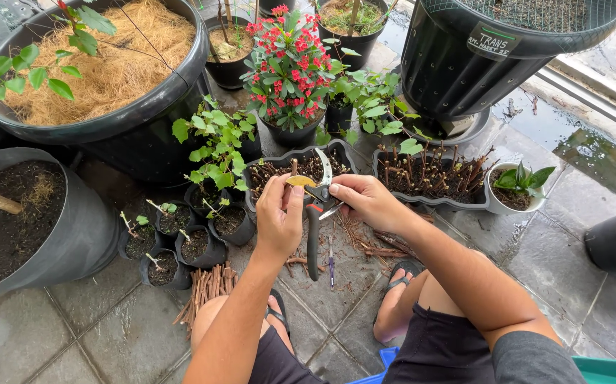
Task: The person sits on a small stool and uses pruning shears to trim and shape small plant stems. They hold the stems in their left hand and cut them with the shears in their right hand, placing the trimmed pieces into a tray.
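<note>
The left hand (279,217) pinches a short cutting (298,182) between thumb and fingertips, lying crosswise (yellowish leaf attached). Just right of it, the right hand (365,199) grips pruning shears (316,213), blades up, before the long planter (301,165).

Person wore dark charcoal shorts (441,348), fabric soft and slightly creased, covering both thighs. Arms were bare from the frame edge down, no sleeves, no watch, no rings or gloves on left hand (279,219) or right hand (366,201). Feet wore dark flip-flops (402,274), black strap over each foot, toes uncovered. Knees were bare too.
</note>
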